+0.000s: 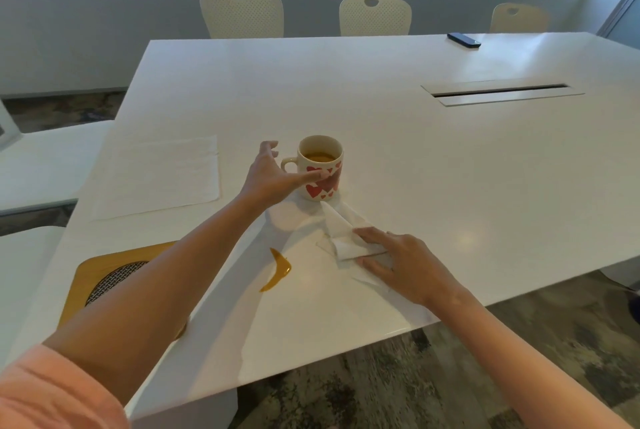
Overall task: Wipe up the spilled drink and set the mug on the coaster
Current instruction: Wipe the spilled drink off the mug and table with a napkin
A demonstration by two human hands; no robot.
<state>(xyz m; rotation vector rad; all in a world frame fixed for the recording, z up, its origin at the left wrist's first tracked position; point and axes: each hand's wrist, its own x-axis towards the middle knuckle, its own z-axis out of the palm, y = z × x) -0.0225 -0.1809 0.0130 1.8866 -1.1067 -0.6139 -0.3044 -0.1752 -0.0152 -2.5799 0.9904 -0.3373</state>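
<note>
A white mug with red hearts stands upright on the white table, part full of amber drink. My left hand reaches it from the handle side: the thumb lies on the mug's front, and the fingers are spread behind the handle, not closed. A crescent of amber spilled drink lies nearer to me, between my arms. To its right, my right hand pinches a folded white napkin that rests on the table. The yellow coaster with a woven round centre sits at the near left, partly under my left forearm.
A flat white cloth lies left of the mug. A dark phone rests at the far right edge, and a cable slot is set into the tabletop. Several cream chairs stand behind the table. The table's near edge runs below my forearms.
</note>
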